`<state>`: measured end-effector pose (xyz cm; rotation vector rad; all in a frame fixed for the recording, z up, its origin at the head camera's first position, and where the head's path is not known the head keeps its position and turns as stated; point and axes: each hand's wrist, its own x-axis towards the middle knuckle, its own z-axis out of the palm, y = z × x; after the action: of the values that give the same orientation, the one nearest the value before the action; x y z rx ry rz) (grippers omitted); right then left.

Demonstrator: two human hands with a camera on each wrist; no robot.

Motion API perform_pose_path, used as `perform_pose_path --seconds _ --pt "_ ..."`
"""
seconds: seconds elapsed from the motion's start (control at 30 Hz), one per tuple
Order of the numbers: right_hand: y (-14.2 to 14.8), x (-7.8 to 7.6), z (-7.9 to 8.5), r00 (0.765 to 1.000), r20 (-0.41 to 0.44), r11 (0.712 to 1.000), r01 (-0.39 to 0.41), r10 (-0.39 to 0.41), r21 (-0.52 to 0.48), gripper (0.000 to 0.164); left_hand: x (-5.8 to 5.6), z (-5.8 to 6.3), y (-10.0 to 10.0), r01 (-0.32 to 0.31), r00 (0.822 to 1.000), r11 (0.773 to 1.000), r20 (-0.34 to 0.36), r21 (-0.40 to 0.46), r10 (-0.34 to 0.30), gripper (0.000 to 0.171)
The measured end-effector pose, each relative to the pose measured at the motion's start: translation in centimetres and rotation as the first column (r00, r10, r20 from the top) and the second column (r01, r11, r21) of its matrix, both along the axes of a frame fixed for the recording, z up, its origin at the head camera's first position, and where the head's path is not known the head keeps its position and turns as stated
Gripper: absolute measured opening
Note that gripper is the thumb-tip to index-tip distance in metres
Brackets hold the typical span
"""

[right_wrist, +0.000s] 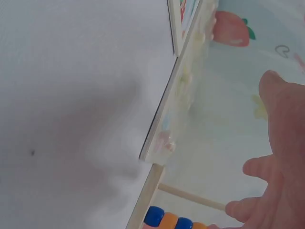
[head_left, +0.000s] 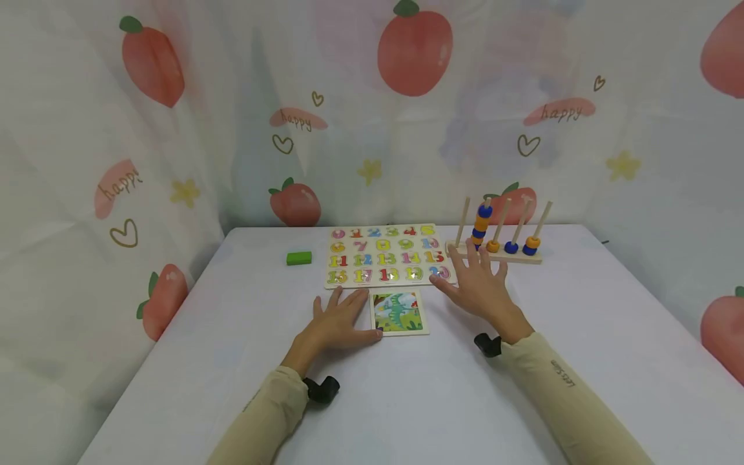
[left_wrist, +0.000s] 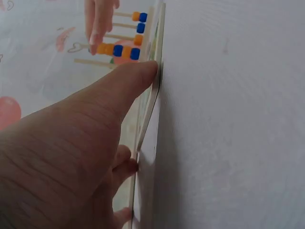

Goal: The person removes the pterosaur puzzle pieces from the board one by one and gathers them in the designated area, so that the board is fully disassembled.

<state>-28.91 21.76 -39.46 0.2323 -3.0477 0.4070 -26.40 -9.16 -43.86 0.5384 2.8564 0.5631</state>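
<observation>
A small square dinosaur picture puzzle point(head_left: 409, 316) lies flat on the table, just in front of the wooden number board point(head_left: 349, 253). My left hand point(head_left: 336, 326) is spread at its left side, thumb on the lower left corner and fingertips by the upper left. In the left wrist view the thumb point(left_wrist: 136, 81) lies straight along the puzzle's edge. My right hand point(head_left: 479, 289), fingers spread and holding nothing, hovers over the board's right end and in front of the bead stacker point(head_left: 523, 257). The right wrist view shows that hand point(right_wrist: 290, 143) raised above the tabletop.
A green block point(head_left: 299, 258) sits left of the number board. The bead stacker has several upright pegs with blue and orange beads point(head_left: 481, 223), one peg stacked high. A white cloth point(head_left: 232, 116) printed with fruit hangs behind the white table point(head_left: 418, 407).
</observation>
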Motion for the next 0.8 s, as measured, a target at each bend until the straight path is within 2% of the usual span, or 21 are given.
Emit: perform_pose_path --seconds 0.2,0.4,0.63,0.8 --pt "-1.4 -0.3 0.2 0.999 0.005 0.999 -0.051 0.051 -0.013 0.09 -0.1 0.2 0.0 0.01 1.0 1.0 0.001 -0.022 -0.01 0.094" --pt "-3.1 -0.6 0.5 0.987 0.021 0.985 -0.157 0.159 -0.07 0.08 -0.3 0.5 0.2 0.004 1.0 0.999 0.001 -0.033 -0.004 0.095" --pt "-5.4 -0.9 0.7 0.945 0.037 0.929 -0.311 0.324 -0.202 0.069 -0.4 0.2 0.3 0.001 1.0 0.999 0.02 -0.033 -0.001 0.094" --pt "-7.0 -1.0 0.8 0.916 0.029 0.893 -0.384 0.401 -0.233 0.057 -0.2 0.2 0.5 -0.002 1.0 0.999 0.025 -0.043 0.003 0.093"
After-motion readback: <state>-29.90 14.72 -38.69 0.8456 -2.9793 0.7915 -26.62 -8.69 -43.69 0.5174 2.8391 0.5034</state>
